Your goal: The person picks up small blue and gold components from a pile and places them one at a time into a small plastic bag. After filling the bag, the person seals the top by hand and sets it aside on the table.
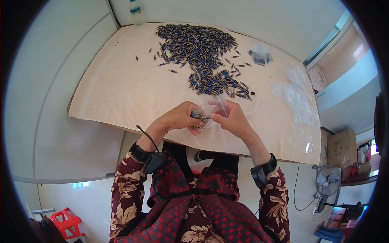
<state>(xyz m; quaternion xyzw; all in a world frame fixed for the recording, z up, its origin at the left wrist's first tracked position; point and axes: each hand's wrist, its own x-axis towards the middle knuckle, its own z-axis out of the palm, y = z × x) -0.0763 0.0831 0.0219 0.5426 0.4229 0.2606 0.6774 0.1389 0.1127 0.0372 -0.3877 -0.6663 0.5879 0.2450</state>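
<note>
Left hand (pixel 177 118) and right hand (pixel 231 118) met just above the near edge of the table (pixel 121 93)
The left hand was closed around a bundle of small blue-and-gold pieces (pixel 197 115), while the right hand pinched a clear plastic bag (pixel 211 106) between thumb and fingers, touching the bundle. A large pile (pixel 200 52) of the same pieces lay across the far middle of the cloth-covered table, with open cloth running from it to the left edge and the hands. A water bottle (pixel 136 12) stood at the far edge, its label too small to read. A filled bag (pixel 259 56) lay right of the pile, and a cardboard box (pixel 341 148) sat beyond the right edge, any print unreadable
</note>
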